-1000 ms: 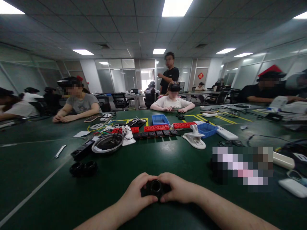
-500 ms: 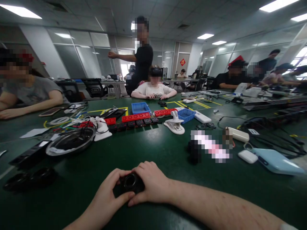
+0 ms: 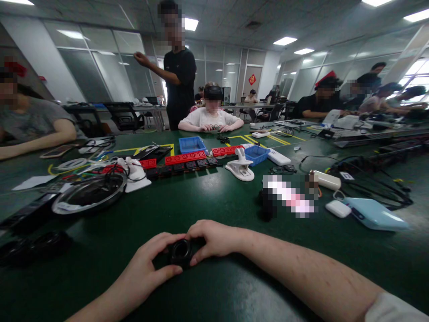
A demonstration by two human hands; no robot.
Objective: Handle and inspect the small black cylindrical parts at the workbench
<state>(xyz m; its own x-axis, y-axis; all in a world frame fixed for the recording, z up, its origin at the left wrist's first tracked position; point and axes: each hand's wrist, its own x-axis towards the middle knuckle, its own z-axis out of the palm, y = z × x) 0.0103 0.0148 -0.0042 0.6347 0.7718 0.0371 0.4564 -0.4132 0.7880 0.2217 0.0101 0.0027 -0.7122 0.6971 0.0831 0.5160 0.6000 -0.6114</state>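
Observation:
A small black ring-shaped part [image 3: 181, 251] with a round opening on top is low on the green tabletop [image 3: 214, 286], between my two hands. My left hand [image 3: 156, 257] grips it from the left, thumb at its near side and fingers at its far side. From the right, my right hand [image 3: 209, 241] holds the same part, its fingers and thumb curved around that edge. Both hands' fingertips are close together at the far side. The underside of the part is hidden.
Black round parts [image 3: 50, 245] lie at the left, beside a round metal-rimmed tray [image 3: 90, 194]. Ahead are red socket strips [image 3: 185, 157], a white clip [image 3: 240, 167] and blue bins [image 3: 192, 145]. A light blue case [image 3: 378, 213] lies right. People sit around; one stands.
The camera view has shifted slightly. My right hand has drawn back a little to the right, showing more of the black part, which is still between both hands.

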